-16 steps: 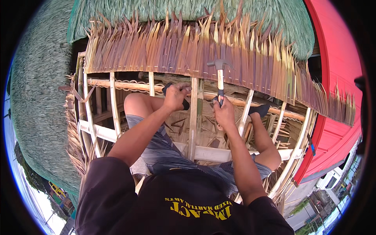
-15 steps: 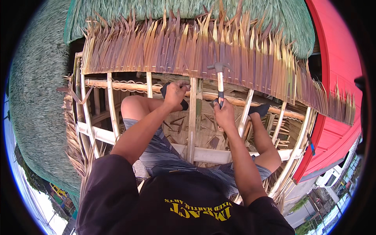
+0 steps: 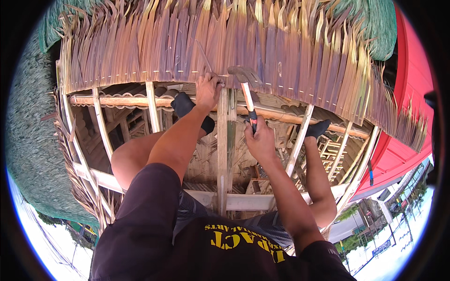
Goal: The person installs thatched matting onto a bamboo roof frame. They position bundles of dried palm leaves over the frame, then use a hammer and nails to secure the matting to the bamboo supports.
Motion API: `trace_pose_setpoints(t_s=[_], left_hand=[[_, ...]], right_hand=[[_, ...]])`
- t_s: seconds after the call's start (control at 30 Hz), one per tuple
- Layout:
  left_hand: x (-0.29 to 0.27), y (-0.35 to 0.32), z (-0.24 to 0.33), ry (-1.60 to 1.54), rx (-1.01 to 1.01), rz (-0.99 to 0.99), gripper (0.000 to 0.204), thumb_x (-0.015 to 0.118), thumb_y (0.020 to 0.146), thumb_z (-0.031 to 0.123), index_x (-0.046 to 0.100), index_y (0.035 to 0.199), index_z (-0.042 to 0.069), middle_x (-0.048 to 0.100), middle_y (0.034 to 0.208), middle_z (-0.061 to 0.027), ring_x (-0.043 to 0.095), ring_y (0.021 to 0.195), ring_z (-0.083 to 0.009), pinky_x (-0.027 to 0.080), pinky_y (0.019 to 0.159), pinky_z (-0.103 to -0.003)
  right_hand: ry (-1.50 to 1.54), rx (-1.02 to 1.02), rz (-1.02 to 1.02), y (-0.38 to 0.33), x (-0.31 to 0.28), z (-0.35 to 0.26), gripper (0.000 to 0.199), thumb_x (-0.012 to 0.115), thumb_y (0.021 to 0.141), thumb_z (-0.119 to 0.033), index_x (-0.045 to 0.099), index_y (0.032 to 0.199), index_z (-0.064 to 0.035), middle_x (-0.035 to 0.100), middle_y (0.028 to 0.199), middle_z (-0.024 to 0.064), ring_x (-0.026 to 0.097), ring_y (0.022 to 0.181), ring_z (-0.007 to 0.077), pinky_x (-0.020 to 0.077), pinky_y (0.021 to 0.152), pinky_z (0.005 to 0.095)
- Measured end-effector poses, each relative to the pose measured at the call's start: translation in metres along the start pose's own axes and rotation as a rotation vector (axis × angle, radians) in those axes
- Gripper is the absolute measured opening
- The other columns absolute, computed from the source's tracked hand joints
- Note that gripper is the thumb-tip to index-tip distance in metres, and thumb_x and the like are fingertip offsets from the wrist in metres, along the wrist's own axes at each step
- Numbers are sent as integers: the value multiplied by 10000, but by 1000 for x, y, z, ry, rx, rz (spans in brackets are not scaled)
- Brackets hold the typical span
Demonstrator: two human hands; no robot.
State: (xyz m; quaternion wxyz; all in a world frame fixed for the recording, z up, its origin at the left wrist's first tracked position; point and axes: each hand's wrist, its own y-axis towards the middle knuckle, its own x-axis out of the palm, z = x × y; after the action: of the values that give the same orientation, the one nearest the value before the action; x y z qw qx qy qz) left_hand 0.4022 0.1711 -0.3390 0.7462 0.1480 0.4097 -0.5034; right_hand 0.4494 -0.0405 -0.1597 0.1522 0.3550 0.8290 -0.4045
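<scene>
My right hand (image 3: pixel 260 143) is wrapped round the dark grip of a claw hammer (image 3: pixel 248 98), its metal head raised beside the lower edge of the brown palm-leaf thatch panel (image 3: pixel 173 51). My left hand (image 3: pixel 208 91) presses against that edge, thumb and fingers pinched together. Whatever lies between its fingertips is too small to make out. Directly below the pinch, a vertical wooden rafter (image 3: pixel 222 140) runs down toward me. Pale stitches run along the thatch's lower edge.
I sit across an open frame of pale rafters (image 3: pixel 300 138) and a crosswise pole (image 3: pixel 187 102), my dark-socked feet (image 3: pixel 183 105) against it. Through the gaps, a wooden floor with scraps shows far below. Green-netted thatch (image 3: pixel 28 140) lies left, a red roof (image 3: pixel 415 84) right.
My left hand has moved up from below the thatch edge and now touches it at the rafter. The hammer has come closer to that hand, and my view has leaned nearer.
</scene>
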Motion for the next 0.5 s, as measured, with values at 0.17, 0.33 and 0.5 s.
trace_pose_setpoints(t_s=[0.17,0.33,0.5], left_hand=[[5,-8,-3,58,52,38,197,691,887,152,697,1082,122,588,1201,-69,512,1098,-348,394,995,-487],[3,-5,2,94,24,-7,207,681,887,144,692,1089,98,582,1210,-74,505,1100,-343,394,995,-485],[-3,-6,6,69,12,-18,207,679,876,115,684,1081,80,575,1199,-87,506,1092,-353,406,978,-487]], right_hand=[[-95,-23,-67,24,16,-4,163,617,935,-137,534,1003,-14,643,728,238,657,703,460,503,623,528],[-226,-33,-60,26,22,3,211,617,941,-158,520,1024,11,638,708,267,662,710,472,499,622,551],[-213,67,-131,26,28,4,231,604,948,-182,531,1041,16,656,770,296,655,752,502,493,658,580]])
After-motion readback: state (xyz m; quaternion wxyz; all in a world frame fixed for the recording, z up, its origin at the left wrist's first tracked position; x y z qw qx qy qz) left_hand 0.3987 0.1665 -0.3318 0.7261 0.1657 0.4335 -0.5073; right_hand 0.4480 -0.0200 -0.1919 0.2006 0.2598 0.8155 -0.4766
